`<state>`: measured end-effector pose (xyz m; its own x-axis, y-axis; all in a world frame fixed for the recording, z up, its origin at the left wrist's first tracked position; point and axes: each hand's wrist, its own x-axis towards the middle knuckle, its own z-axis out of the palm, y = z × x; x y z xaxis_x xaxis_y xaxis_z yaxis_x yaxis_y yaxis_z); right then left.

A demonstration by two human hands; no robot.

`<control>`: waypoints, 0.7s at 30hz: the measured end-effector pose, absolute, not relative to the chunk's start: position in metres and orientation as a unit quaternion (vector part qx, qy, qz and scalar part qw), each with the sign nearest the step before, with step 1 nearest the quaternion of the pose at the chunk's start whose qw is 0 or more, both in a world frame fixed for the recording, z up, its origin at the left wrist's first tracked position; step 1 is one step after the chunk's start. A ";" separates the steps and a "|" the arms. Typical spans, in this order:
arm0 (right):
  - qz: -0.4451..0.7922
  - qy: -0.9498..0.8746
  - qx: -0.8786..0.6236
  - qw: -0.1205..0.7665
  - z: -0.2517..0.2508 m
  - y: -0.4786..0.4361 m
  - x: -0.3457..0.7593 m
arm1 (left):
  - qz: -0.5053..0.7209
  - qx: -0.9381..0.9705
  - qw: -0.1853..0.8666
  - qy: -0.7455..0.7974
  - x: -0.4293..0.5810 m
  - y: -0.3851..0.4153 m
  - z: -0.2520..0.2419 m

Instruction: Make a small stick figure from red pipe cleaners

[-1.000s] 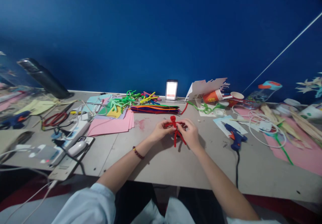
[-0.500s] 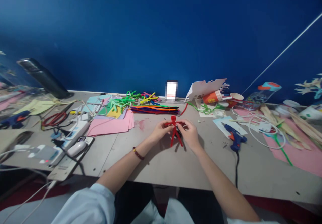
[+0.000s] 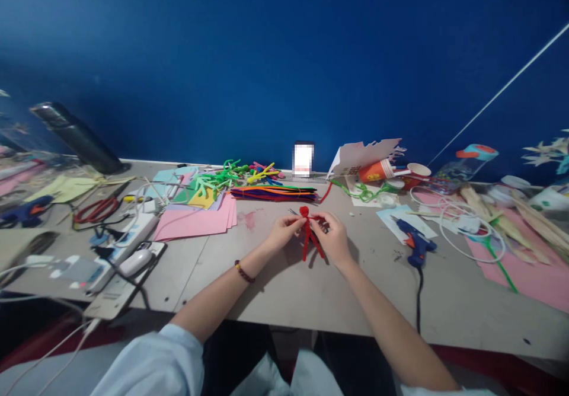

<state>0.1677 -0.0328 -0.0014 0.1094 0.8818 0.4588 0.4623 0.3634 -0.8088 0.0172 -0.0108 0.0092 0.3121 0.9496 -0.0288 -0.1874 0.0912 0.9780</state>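
Between my two hands stands a small red pipe-cleaner figure (image 3: 307,237) with a round head and two legs hanging down. My left hand (image 3: 285,232) pinches its left side, thumb and fingers together at the upper body. On the other side my right hand (image 3: 332,236) is closed on the figure's right arm and chest. Parts of the arms are hidden behind my fingers. Just beyond the figure lies a bundle of coloured pipe cleaners (image 3: 273,194).
A blue glue gun (image 3: 415,245) with a black cable rests at the right. Pink paper sheets (image 3: 195,221) and green bent pipe cleaners (image 3: 217,178) lie back left. A power strip (image 3: 122,254) with cables is at the left. A phone (image 3: 304,159) leans against the blue wall.
The figure's head has tipped slightly to the left and lower. My fingers have shifted a little on its upper body; both hands still hold it in the same place.
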 end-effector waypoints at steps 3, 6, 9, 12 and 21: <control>0.284 -0.590 -0.526 0.542 -0.005 -0.029 0.167 | 0.477 0.471 0.634 0.386 0.017 -0.009 0.010; 0.310 -0.594 -0.530 0.519 -0.007 -0.029 0.168 | 0.509 0.422 0.642 0.389 0.015 -0.005 0.008; 0.248 -0.631 -0.543 0.495 -0.004 -0.032 0.168 | 0.527 0.381 0.650 0.393 0.012 -0.001 0.005; 0.184 -0.677 -0.533 0.473 -0.001 -0.034 0.169 | 0.521 0.367 0.667 0.386 0.011 0.002 0.000; 0.136 -0.705 -0.498 0.485 0.000 -0.032 0.172 | 0.488 0.395 0.681 0.378 0.010 -0.001 0.006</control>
<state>0.1722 -0.0322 -0.0003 -0.0324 0.8349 0.5495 0.5708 0.4668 -0.6755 0.0099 -0.0009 0.0057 0.2381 0.9627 -0.1289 -0.3661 0.2119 0.9061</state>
